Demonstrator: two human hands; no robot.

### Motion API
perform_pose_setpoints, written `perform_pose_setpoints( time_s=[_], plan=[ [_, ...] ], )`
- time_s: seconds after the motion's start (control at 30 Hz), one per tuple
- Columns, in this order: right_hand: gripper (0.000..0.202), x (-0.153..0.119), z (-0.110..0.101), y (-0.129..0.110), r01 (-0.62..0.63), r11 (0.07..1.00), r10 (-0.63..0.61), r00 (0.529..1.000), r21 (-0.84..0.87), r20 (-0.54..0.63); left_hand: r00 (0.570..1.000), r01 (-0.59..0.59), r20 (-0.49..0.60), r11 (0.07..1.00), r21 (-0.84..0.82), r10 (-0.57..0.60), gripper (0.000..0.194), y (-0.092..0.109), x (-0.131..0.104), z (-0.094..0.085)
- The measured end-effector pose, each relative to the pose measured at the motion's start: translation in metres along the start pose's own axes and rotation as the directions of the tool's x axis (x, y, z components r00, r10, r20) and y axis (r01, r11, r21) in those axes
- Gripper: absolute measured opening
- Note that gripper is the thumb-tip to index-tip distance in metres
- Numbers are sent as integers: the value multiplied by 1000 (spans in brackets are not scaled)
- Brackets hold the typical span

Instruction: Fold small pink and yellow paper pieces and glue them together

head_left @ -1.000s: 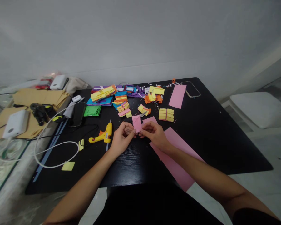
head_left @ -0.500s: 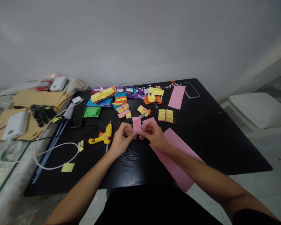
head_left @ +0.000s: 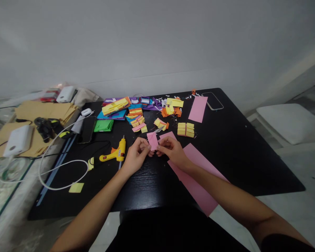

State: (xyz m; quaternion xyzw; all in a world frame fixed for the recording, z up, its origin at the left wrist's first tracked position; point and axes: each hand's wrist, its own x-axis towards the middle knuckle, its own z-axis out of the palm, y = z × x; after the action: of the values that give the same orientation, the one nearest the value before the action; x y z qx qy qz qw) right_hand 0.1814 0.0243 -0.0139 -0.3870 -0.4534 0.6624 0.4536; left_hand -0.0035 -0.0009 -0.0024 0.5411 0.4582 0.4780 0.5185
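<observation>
Between my hands is a small creased piece of pink paper (head_left: 152,140), held above the black table (head_left: 141,192). My left hand (head_left: 138,153) pinches its lower left side. My right hand (head_left: 172,150) has its fingers closed at the lower right edge of the same piece. Just behind it, partly covered, lie scissors (head_left: 159,129) beside a small yellow and orange paper bundle (head_left: 161,124). Larger pink sheets (head_left: 196,175) lie beneath my right forearm.
A yellow glue gun (head_left: 115,152) lies left of my hands. Toward the wall are folded yellow papers (head_left: 186,130), green papers (head_left: 103,125), a pink strip (head_left: 198,109) and a phone (head_left: 212,100). A white cable (head_left: 65,162) loops over the table's left side.
The small pink piece has tilted, its top leaning slightly left. My right fingers have shifted a little at its lower edge. Everything else on the table stays put.
</observation>
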Motion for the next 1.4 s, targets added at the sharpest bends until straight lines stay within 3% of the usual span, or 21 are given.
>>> perform_pose_setpoints(
  time_s=[0.3,0.43,0.57,0.73,0.83,1.03,1.13,1.27,1.4],
  plan=[
    [48,0,-1,5,22,999,-21,999,-26,31,999,-21,29,996,82,18,30,-3,-1,-1],
    [48,0,-2,6,54,996,-50,997,-65,53,996,-57,-60,988,141,66,39,2,0,-7],
    [33,-4,0,5,111,974,-90,989,-199,114,986,-73,-138,986,150,94,41,8,5,-13],
    [13,-8,2,1,183,903,-122,977,-388,176,992,-41,-101,963,267,70,27,8,8,-19],
    [12,-8,1,-2,203,876,-132,974,-438,186,988,-103,-81,953,284,131,23,9,8,-19],
    [11,-6,0,-2,239,834,-165,968,-498,188,994,-101,-16,950,296,111,21,13,6,-18],
    [8,-3,-2,2,192,898,-137,977,-395,164,992,-104,-32,937,334,122,23,14,6,-20],
    [33,3,-5,7,77,990,-65,993,-122,99,995,-42,-78,952,304,69,28,11,7,-22],
    [49,5,-8,5,23,998,-22,1000,-53,16,995,18,-102,964,265,9,32,9,9,-22]
  ],
)
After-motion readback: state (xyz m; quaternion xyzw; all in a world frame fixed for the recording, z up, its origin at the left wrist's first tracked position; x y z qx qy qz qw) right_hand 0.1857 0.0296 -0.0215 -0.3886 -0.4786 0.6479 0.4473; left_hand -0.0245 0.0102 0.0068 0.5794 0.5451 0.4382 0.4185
